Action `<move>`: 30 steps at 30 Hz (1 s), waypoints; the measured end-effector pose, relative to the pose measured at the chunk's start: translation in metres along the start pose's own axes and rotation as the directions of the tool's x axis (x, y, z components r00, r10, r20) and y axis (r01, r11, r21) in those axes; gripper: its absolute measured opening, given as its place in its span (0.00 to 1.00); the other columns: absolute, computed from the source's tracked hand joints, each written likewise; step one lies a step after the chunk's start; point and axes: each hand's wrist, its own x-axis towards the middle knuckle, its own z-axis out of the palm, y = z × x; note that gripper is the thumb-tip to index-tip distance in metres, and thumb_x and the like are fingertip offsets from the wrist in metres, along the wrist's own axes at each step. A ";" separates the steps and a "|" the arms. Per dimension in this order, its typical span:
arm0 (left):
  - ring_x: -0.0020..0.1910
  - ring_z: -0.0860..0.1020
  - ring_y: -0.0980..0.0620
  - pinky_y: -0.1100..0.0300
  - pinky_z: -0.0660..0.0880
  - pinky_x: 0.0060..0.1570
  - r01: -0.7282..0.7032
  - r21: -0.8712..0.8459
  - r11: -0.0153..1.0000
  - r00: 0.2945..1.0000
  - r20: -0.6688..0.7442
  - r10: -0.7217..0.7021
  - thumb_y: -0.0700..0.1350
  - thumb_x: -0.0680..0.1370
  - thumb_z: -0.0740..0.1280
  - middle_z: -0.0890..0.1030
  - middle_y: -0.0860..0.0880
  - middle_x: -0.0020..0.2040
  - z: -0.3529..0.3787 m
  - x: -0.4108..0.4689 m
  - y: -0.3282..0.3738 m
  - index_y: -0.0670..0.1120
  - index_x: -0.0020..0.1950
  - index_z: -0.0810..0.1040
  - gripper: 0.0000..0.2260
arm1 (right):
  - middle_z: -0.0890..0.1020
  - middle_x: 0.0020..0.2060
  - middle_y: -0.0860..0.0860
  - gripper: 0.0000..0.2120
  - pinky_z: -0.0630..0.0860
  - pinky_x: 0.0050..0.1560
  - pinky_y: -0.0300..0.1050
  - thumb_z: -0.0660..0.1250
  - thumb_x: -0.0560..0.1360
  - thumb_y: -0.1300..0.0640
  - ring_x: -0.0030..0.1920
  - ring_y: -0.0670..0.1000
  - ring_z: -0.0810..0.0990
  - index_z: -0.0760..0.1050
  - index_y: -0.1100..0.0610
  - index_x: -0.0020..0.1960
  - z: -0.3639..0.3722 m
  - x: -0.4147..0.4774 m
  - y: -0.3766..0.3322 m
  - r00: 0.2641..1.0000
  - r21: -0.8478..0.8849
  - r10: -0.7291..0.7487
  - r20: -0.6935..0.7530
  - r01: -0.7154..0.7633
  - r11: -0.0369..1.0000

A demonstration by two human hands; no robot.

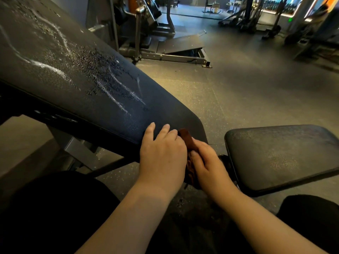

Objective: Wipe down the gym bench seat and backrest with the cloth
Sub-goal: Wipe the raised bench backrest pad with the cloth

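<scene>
Cloth gathered at the backrest's lower end

Both hands, left hand and right hand, bunch the cloth beside the wet backrest, probably refolding before wiping.

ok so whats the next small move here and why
Probably bring the cloth up onto the backrest and wipe along it. The pad is covered in wet droplets and streaks, while the cloth sits bunched between the left hand and right hand at the pad's lower end, not yet on the wet patch.
</scene>
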 end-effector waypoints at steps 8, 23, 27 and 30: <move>0.72 0.70 0.49 0.55 0.65 0.70 -0.004 -0.004 1.000 0.999 -0.035 0.004 0.44 0.84 0.56 0.76 0.48 0.68 -0.020 0.017 -0.012 0.48 0.64 0.77 0.14 | 0.76 0.64 0.47 0.16 0.74 0.66 0.50 0.57 0.84 0.55 0.63 0.44 0.76 0.73 0.47 0.69 0.019 0.011 -0.035 0.999 0.019 0.023 0.023 -0.024 1.000; 0.79 0.57 0.50 0.49 0.47 0.79 -0.022 0.042 0.999 1.000 0.012 0.021 0.47 0.84 0.57 0.68 0.50 0.76 -0.026 0.012 -0.015 0.49 0.73 0.71 0.18 | 0.67 0.72 0.37 0.22 0.64 0.69 0.31 0.56 0.85 0.54 0.70 0.35 0.66 0.61 0.43 0.79 0.010 0.009 -0.049 0.995 -0.038 0.037 0.094 -0.034 0.999; 0.74 0.66 0.49 0.55 0.54 0.76 0.026 -0.014 1.000 0.998 -0.056 -0.027 0.45 0.84 0.57 0.70 0.50 0.74 -0.030 0.023 -0.020 0.48 0.72 0.72 0.17 | 0.50 0.81 0.44 0.29 0.50 0.79 0.45 0.56 0.85 0.53 0.80 0.47 0.50 0.47 0.45 0.82 -0.022 0.050 -0.054 0.904 -0.392 0.132 0.406 0.042 0.919; 0.73 0.67 0.51 0.57 0.56 0.75 0.029 -0.012 1.000 0.997 -0.070 -0.030 0.44 0.83 0.58 0.71 0.51 0.74 -0.027 0.023 -0.022 0.48 0.72 0.73 0.17 | 0.45 0.82 0.48 0.33 0.48 0.80 0.50 0.58 0.85 0.55 0.81 0.51 0.46 0.42 0.49 0.82 -0.028 0.083 -0.054 0.847 -0.470 0.182 0.499 0.088 0.878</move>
